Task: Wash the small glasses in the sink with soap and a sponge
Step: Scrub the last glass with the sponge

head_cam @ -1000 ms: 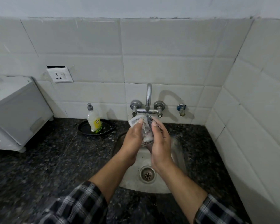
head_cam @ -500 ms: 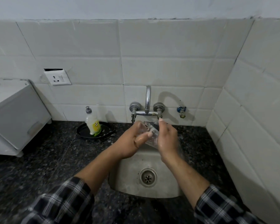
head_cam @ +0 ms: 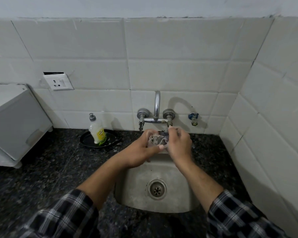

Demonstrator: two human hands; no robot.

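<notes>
A small clear glass (head_cam: 157, 140), foamy with soap, is held tilted between both hands just below the tap (head_cam: 156, 107), over the back edge of the steel sink (head_cam: 139, 194). My left hand (head_cam: 141, 150) cups it from the left with the thumb across its front. My right hand (head_cam: 179, 146) grips it from the right, fingertips at its upper rim. No sponge shows clearly; the hands hide part of the glass. The sink basin is bare around its drain.
A dish soap bottle (head_cam: 97, 133) stands in a black dish (head_cam: 86, 140) left of the tap on the dark granite counter (head_cam: 50, 169). A white appliance (head_cam: 12, 124) sits at far left. A blue valve (head_cam: 193, 117) sticks out right of the tap. Tiled walls close in behind and on the right.
The glass has gone from nearly upright to tilted between my hands. My left hand has turned from fingers-up to cupping it from the side. The view has shifted slightly.
</notes>
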